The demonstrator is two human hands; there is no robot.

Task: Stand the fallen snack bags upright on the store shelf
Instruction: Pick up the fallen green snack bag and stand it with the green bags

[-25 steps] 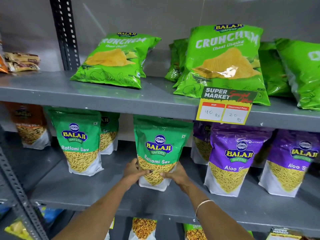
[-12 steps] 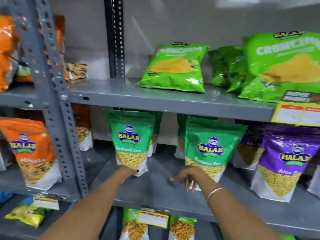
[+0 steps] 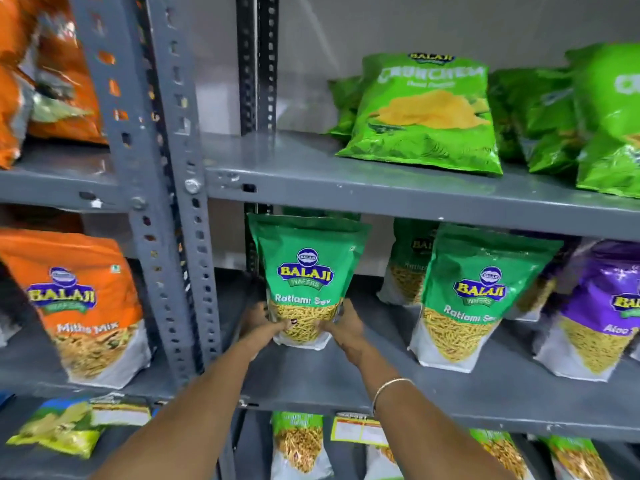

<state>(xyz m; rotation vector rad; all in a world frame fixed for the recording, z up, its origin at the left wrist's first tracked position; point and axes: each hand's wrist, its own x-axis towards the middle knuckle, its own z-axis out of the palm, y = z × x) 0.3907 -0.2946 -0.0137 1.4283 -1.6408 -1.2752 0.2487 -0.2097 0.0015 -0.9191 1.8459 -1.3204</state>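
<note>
sev bag (image 3: 306, 278): green Ratlami Sev pouch, middle shelf (image 3: 346, 379), just right of the upright post (image 3: 166, 209); standing, base on the shelf, top leaning back a touch.
left hand (image 3: 258, 323): clasped on the bag's lower left edge, fingers wrapped behind, thumb on the front window.
right hand (image 3: 346, 327): clasped on the lower right edge, thumb in front; bangle (image 3: 391, 386) on that wrist.
grip: both low, either side of the clear window, squeezing inward near the base.
handling: looks light; soft film, crinkly and probably slick; loose fill likely settles low, so base carries the weight.
stiffness: flat bottom gusset, should stand alone if base sits square; upper part floppy, folds if pushed at the top.
fragility: brittle contents, avoid hard squeezing across the window.
hold advice: side seams near the bottom, as now; seams stiffer than the panels, less crushing.
step: squaring and seating the bag, judged close to letting go.
risk: tipping backward on release if the base not flat.
second sev bag (image 3: 474, 296): same shelf, to the right, upright, apart from the held one; more green pouches behind it.
purple bag (image 3: 602, 306): far right, upright.
chip bags (image 3: 426, 112): top shelf, lying back rather than standing; likely left to do.
orange bag (image 3: 83, 306): left bay, upright, tilted slightly.
</note>
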